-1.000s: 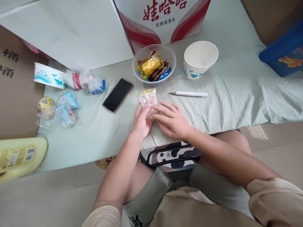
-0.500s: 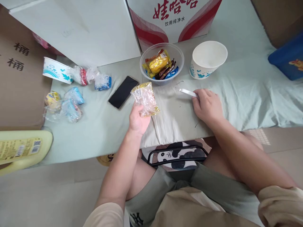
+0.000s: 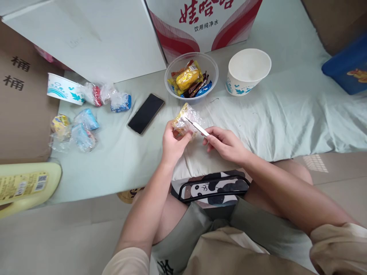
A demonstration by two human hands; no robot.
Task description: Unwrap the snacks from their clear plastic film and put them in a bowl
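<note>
My left hand [image 3: 174,143] is closed on a yellow packet wrapped in crinkled clear film [image 3: 185,116], pinching its lower part between thumb and fingers. In my right hand [image 3: 225,144] is a slim white tool with a narrow dark tip [image 3: 200,129]; its exact kind is not plain. It points up and left, and the tip lies over the front of the packet. Whether the tip pierces the film I cannot tell. Just beyond my hands stands a clear plastic bowl [image 3: 169,88] with a yellow-wrapped snack [image 3: 187,80] and several brown and blue packets inside.
A white paper cup [image 3: 246,72] stands right of the bowl, a black phone [image 3: 146,114] lies to its left. Several film-wrapped packets [image 3: 83,135] and a tipped paper cup [image 3: 64,89] lie farther left. Cardboard boxes [image 3: 195,40] line the back; a yellow jug [image 3: 31,185] is at left.
My right hand has lifted off the cloth and moved left, bringing the white tool to the packet. The packet has turned and come slightly right in my left hand.
</note>
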